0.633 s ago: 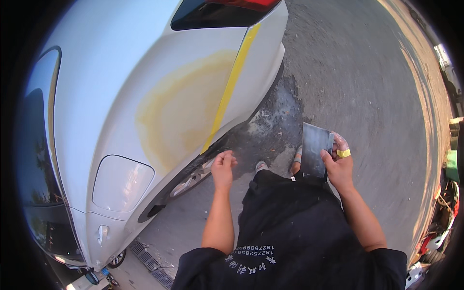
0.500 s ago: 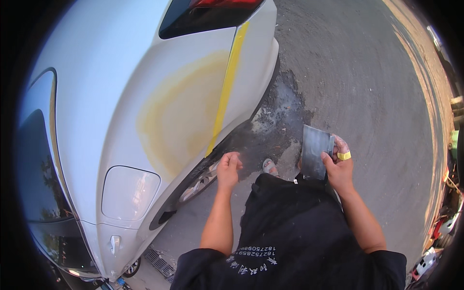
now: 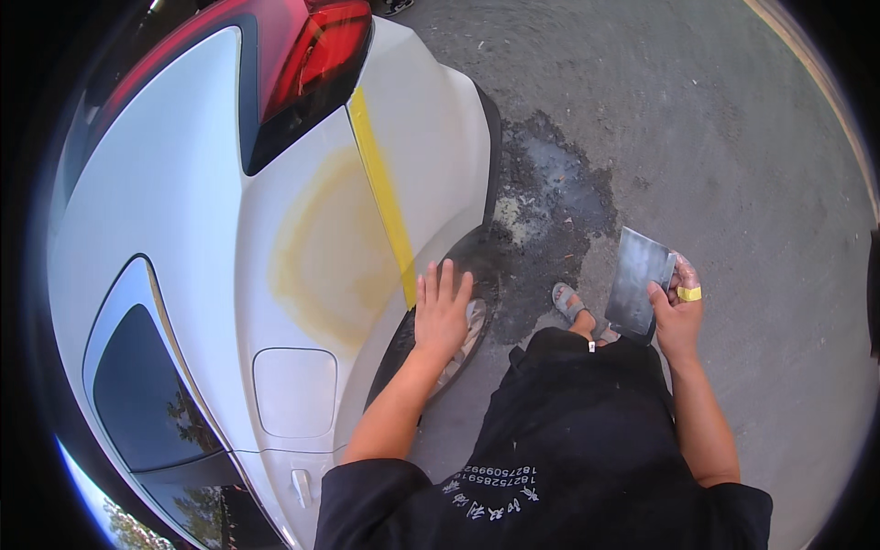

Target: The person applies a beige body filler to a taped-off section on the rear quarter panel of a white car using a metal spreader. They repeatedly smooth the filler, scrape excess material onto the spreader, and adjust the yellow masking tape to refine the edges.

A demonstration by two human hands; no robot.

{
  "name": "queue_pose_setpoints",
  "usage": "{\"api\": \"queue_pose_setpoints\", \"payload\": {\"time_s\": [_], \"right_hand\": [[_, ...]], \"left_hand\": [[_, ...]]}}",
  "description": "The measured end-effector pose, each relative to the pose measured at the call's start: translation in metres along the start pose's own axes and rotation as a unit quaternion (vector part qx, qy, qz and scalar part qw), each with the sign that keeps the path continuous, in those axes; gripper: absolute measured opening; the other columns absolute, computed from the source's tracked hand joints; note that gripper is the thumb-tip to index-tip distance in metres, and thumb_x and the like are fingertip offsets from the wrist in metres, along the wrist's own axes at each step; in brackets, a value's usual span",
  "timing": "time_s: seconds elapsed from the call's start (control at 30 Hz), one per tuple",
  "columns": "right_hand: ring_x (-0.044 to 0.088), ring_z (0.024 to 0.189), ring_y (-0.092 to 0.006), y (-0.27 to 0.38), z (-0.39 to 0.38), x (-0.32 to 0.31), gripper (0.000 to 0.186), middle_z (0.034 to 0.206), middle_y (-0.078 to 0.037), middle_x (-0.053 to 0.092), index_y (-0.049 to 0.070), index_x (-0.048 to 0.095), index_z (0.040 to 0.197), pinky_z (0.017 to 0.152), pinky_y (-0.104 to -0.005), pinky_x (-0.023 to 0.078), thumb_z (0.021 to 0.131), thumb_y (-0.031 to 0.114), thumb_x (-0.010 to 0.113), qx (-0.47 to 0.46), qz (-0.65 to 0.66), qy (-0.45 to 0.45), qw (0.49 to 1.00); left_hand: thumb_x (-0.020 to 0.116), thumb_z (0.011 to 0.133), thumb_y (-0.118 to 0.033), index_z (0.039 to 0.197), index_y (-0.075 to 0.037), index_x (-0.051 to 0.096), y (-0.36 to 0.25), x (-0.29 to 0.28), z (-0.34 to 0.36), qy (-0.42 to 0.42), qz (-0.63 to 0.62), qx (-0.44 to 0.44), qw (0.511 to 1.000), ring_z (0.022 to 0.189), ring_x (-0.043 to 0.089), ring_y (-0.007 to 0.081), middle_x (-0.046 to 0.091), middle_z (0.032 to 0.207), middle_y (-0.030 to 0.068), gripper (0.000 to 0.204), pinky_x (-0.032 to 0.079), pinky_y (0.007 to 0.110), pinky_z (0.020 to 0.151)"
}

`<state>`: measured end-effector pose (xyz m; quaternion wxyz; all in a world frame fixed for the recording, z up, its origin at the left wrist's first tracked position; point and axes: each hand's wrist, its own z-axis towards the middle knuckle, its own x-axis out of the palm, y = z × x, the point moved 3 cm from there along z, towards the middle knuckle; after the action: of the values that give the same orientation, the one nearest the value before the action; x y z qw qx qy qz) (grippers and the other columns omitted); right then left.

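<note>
Left hand (image 3: 443, 307) flat, fingers spread, on the glossy white car panel (image 3: 302, 275) by the wheel arch, just right of the matte yellow filler patch (image 3: 321, 252) and yellow tape strip (image 3: 380, 197). Right hand (image 3: 676, 316) grips a flat grey metal spreader (image 3: 637, 284), right, over rough asphalt. Earlier the left hand was curled and off the panel.

- Left hand (image 3: 442, 312) lies flat, fingers spread, at the white car's (image 3: 183, 229) wheel arch, at seven o'clock.
- Right hand (image 3: 676, 312) grips a grey metal plate (image 3: 636, 282) at four o'clock.

Flat grey metal scraper blade (image 3: 639, 282), upright, gripped at lower edge; white car panel (image 3: 312, 257), yellow filler patch
</note>
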<state>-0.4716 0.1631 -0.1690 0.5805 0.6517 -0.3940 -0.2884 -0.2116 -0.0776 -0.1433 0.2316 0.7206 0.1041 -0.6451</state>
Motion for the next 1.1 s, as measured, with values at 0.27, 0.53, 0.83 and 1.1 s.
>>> {"api": "queue_pose_setpoints", "payload": {"time_s": [0.27,0.53,0.83,1.1], "right_hand": [[0.052,0.107,-0.0118,-0.038,-0.048,-0.106,0.051,0.118,-0.007,0.053,-0.001,0.041,0.132,0.089,-0.0239,0.043,0.084,-0.007,0.056,0.046,-0.032,-0.094,0.994],[0.049,0.099,-0.0083,-0.045,-0.062,-0.149,0.053,0.117,-0.004,0.049,-0.002,0.041,0.133,0.085,-0.0209,0.041,0.083,-0.004,0.059,0.06,-0.053,-0.161,0.984],[0.043,0.079,-0.0034,-0.029,-0.054,-0.096,0.051,0.096,0.003,0.044,0.0,0.044,0.131,0.07,-0.0169,0.039,0.082,-0.004,0.061,0.033,-0.037,-0.151,0.987],[0.043,0.078,-0.003,-0.036,-0.058,-0.072,0.05,0.093,0.003,0.043,0.001,0.045,0.129,0.068,-0.0162,0.039,0.082,-0.005,0.061,0.034,-0.066,-0.152,0.986]], "left_hand": [[0.053,0.084,-0.032,0.145,-0.013,0.03,0.026,0.033,-0.002,0.2,0.207,-0.039,0.957,0.138,0.002,0.0523,0.007,0.153,0.0257,0.068,0.002,0.056,0.112],[0.049,0.086,-0.018,0.137,-0.014,0.043,-0.003,0.024,-0.007,0.192,0.029,0.157,0.968,0.14,0.016,0.0401,0.021,0.151,0.0198,0.051,0.013,0.05,0.114],[0.049,0.085,-0.012,0.087,-0.01,0.055,0.041,-0.018,0.031,0.082,-0.046,0.08,0.992,0.066,0.063,0.0325,0.062,0.081,0.0106,0.007,0.05,0.045,0.054],[0.055,0.083,-0.015,0.111,-0.009,0.054,0.075,-0.064,0.095,-0.072,0.031,0.054,0.995,0.101,0.057,0.0363,0.056,0.115,0.0165,0.029,0.046,0.047,0.083]]}}
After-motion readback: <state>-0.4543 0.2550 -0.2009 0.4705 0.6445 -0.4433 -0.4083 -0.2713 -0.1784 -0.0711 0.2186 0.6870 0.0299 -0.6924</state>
